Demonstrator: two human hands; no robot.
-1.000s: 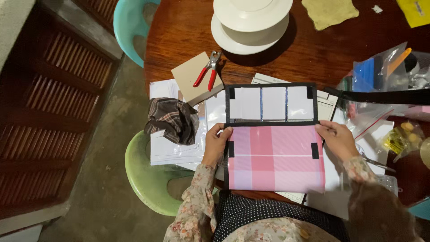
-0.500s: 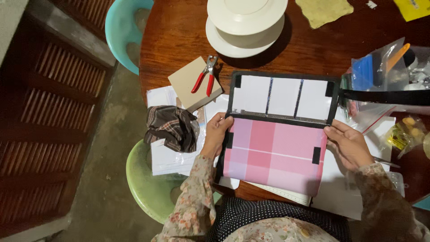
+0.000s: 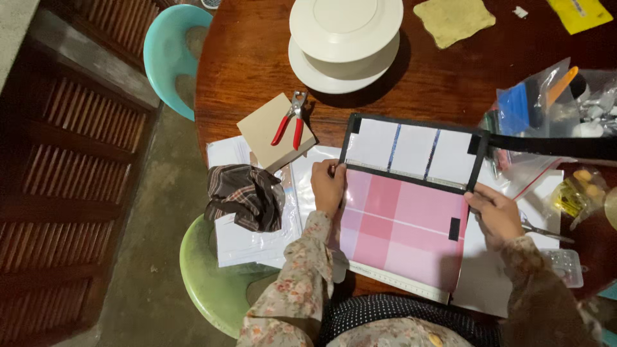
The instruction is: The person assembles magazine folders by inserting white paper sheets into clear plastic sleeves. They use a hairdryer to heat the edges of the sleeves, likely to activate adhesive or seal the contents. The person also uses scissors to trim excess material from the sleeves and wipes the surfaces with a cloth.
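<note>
Pink checked fabric panel (image 3: 400,231) runs from ten to four o'clock, left hand (image 3: 328,186) clamped on its nine o'clock edge, right hand (image 3: 495,215) gripping its three o'clock edge.

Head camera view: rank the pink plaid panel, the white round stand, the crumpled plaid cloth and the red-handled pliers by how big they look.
1. pink plaid panel
2. white round stand, somewhat smaller
3. crumpled plaid cloth
4. red-handled pliers, clearly smallest

A pink plaid fabric panel (image 3: 402,228) with black-edged white pockets lies open, tilted, on the table.
</note>
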